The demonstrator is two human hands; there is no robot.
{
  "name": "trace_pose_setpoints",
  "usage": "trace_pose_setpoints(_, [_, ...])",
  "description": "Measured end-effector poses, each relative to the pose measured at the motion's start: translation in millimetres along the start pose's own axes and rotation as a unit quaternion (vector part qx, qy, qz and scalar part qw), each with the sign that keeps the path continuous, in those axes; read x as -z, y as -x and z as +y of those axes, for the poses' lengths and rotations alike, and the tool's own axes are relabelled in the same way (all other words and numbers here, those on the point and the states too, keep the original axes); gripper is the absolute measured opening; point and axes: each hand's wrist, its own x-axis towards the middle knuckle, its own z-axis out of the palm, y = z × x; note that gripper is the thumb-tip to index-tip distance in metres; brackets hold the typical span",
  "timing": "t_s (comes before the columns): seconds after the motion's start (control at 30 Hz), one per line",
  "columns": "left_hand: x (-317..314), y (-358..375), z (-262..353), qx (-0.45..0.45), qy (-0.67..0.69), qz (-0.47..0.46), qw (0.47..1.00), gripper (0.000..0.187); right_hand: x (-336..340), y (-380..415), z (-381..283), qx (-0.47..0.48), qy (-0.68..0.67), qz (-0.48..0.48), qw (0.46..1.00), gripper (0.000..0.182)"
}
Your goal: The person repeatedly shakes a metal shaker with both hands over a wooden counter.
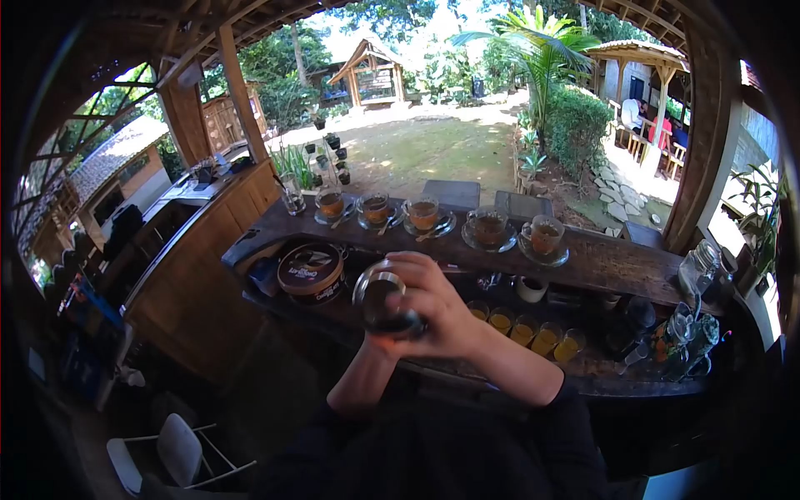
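In front of my chest is a round glass jar (381, 302) with a shiny rim and a dark inside, one end facing me. The fingers of my right hand (433, 300) curl around its right side. My left hand (379, 345) is at its lower end, mostly hidden behind the jar, and appears to grip it from below. Beyond the hands, several glass cups of brown drink (489, 227) stand on saucers along the upper wooden counter (612, 258). Spoons lie on some of the saucers.
Several small glasses of yellow drink (523, 330) stand on the lower shelf, right of my hands. A round dark tub (310, 270) sits to the left. Glass jars (700, 265) and glassware crowd the right end. A white chair (178, 448) stands at lower left.
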Motion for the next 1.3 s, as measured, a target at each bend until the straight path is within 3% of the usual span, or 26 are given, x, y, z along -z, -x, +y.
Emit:
trace_pose_setpoints(0.07, [-58.0, -7.3, -7.9, -0.074, -0.148, 0.156, 0.974, 0.025, 2.1, -18.4, -23.8, 0.171, -0.023, -0.057, 0.983, 0.053])
trace_pose_setpoints(0.1, [-51.7, -22.1, 17.9, 0.13, -0.031, 0.029, 0.991, 0.032, 0.3, -26.0, -47.3, 0.229, -0.031, -0.079, 0.97, 0.039])
trace_pose_setpoints(0.17, [-72.8, -27.0, 26.2, 0.108, -0.13, -0.159, 0.973, 0.029, 1.1, -26.1, -78.5, 0.318, 0.005, -0.128, 0.939, 0.019])
trace_pose_setpoints(0.23, [-70.1, -24.3, 25.7, 0.07, -0.154, -0.171, 0.971, 0.03, 5.0, -25.3, -71.5, 0.319, -0.021, -0.123, 0.939, 0.026])
trace_pose_setpoints(0.3, [-35.9, -16.5, 28.8, 0.121, -0.071, 0.049, 0.989, 0.035, 5.4, -21.9, -34.3, 0.259, -0.042, -0.079, 0.962, 0.041])
trace_pose_setpoints(0.37, [-8.6, -1.8, 11.0, 0.095, -0.046, 0.13, 0.986, 0.033, 10.3, -6.1, 3.0, 0.036, -0.019, -0.102, 0.994, 0.06])
trace_pose_setpoints(0.43, [8.5, 5.6, -22.5, 0.046, 0.004, 0.275, 0.96, 0.031, 11.7, 7.6, 9.5, -0.155, -0.087, 0.008, 0.984, 0.061])
trace_pose_setpoints(0.47, [-15.6, -0.4, -46.5, -0.094, -0.242, 0.186, 0.948, 0.03, 21.5, 2.2, -4.2, -0.083, -0.07, -0.015, 0.994, 0.056])
trace_pose_setpoints(0.5, [-23.5, -8.5, -41.2, -0.095, -0.242, 0.179, 0.949, 0.03, 31.4, -6.3, -27.5, 0.018, 0.021, -0.111, 0.993, 0.052])
trace_pose_setpoints(0.57, [-39.0, -16.3, -22.9, 0.145, 0.016, 0.027, 0.989, 0.036, 38.5, -6.0, -67.0, 0.254, -0.006, -0.135, 0.958, 0.043])
trace_pose_setpoints(0.6, [-63.6, -18.6, -33.2, 0.081, -0.015, -0.05, 0.995, 0.037, 48.0, -3.9, -87.7, 0.314, -0.01, -0.187, 0.931, 0.042])
trace_pose_setpoints(0.63, [-81.4, -21.6, -36.8, 0.082, -0.08, -0.117, 0.986, 0.037, 53.7, -1.8, -87.1, 0.313, -0.01, -0.186, 0.931, 0.042])
trace_pose_setpoints(0.7, [-73.5, -33.4, -39.0, 0.113, -0.071, -0.056, 0.989, 0.037, 62.6, 2.3, -77.4, 0.332, 0.001, -0.148, 0.932, 0.043])
trace_pose_setpoints(0.73, [-46.9, -37.3, -39.1, 0.154, -0.047, 0.001, 0.987, 0.033, 68.4, 2.6, -60.1, 0.274, -0.023, -0.123, 0.953, 0.044])
trace_pose_setpoints(0.77, [-5.4, -20.9, -54.1, -0.006, -0.072, 0.219, 0.973, 0.034, 73.3, 9.8, -42.0, 0.199, -0.011, -0.114, 0.973, 0.045])
trace_pose_setpoints(0.8, [-3.3, -18.9, -72.9, -0.009, -0.086, 0.114, 0.99, 0.037, 80.9, 13.7, -32.2, 0.056, 0.026, -0.123, 0.99, 0.045])
trace_pose_setpoints(0.83, [-2.8, -20.6, -85.5, -0.011, -0.099, 0.004, 0.995, 0.042, 85.1, 18.4, -29.0, -0.061, -0.045, 0.0, 0.997, 0.04])
trace_pose_setpoints(0.9, [-14.2, -30.6, -82.0, 0.061, -0.076, 0.027, 0.995, 0.035, 98.9, 26.6, -39.7, -0.002, -0.025, -0.043, 0.999, 0.037])
trace_pose_setpoints(0.97, [-40.0, -30.8, -83.5, 0.19, -0.021, 0.095, 0.977, 0.029, 111.5, 17.5, -80.9, 0.22, -0.05, -0.118, 0.967, 0.044])
trace_pose_setpoints(1.0, [-77.0, -35.3, -98.7, 0.122, -0.051, 0.037, 0.991, 0.032, 111.8, 25.8, -105.4, 0.282, 0.004, -0.135, 0.95, 0.039])
trace_pose_setpoints(1.03, [-82.8, -36.2, -102.3, 0.106, -0.105, -0.12, 0.982, 0.037, 115.2, 27.6, -109.3, 0.28, -0.001, -0.132, 0.951, 0.039])
trace_pose_setpoints(1.1, [-89.3, -42.0, -114.6, 0.113, -0.062, -0.108, 0.986, 0.036, 124.2, 30.7, -114.0, 0.347, 0.036, -0.173, 0.921, 0.035])
trace_pose_setpoints(1.17, [-47.8, -47.8, -119.6, 0.19, 0.032, 0.034, 0.981, 0.034, 128.9, 27.2, -82.7, 0.252, 0.015, -0.128, 0.959, 0.04])
trace_pose_setpoints(1.2, [-41.5, -36.9, -140.0, 0.047, 0.14, 0.309, 0.94, 0.033, 131.6, 30.8, -65.8, 0.178, 0.029, -0.116, 0.977, 0.046])
trace_pose_setpoints(1.27, [-44.6, -27.9, -151.5, 0.061, 0.12, 0.274, 0.952, 0.034, 138.5, 34.9, -45.0, -0.057, 0.0, -0.065, 0.996, 0.059])
trace_pose_setpoints(1.3, [-47.6, -27.0, -154.7, 0.08, 0.098, 0.236, 0.963, 0.034, 143.5, 34.2, -47.2, -0.101, -0.013, -0.037, 0.994, 0.058])
